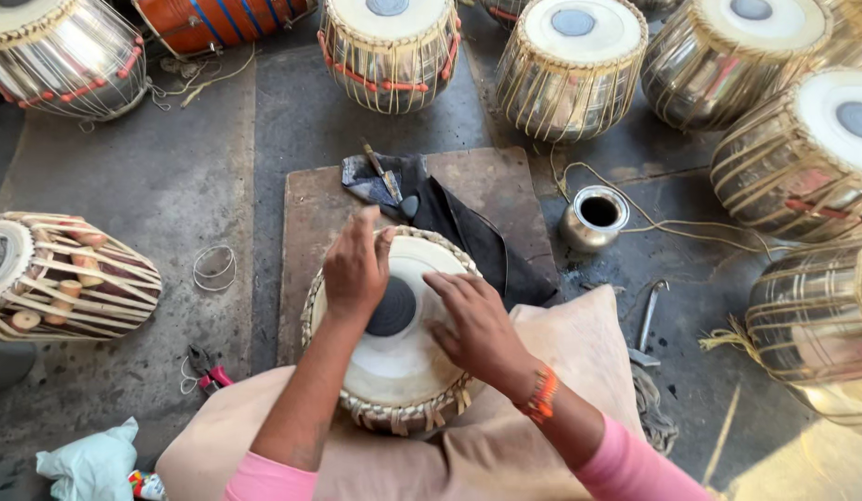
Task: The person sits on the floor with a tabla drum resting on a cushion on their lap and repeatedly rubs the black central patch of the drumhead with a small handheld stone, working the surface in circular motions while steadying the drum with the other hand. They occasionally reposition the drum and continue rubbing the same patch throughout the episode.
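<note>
**Both hands on the drum head, much of the drum hidden**

I see the small drum (398, 357) lying in the lap on a beige cloth (561, 371), above a brown board (310, 213). My left hand (357, 269) rests flat with open fingers over the far edge of the pale skin, and it covers a part of the black spot (394, 308). My right hand (477, 325) lies open on the skin just beside the spot, fingers pointing to it. The hands are close but apart, and neither one grips anything. The body of the drum is hidden under arms and cloth.

Behind the drum lies a dark rag (468, 232) with a thin tool (383, 172) on it; I cannot tell what kind. A small metal pot (593, 218) stands right of the board. Large metal drums (570, 65) at the top and right are cut off by the frame.
</note>
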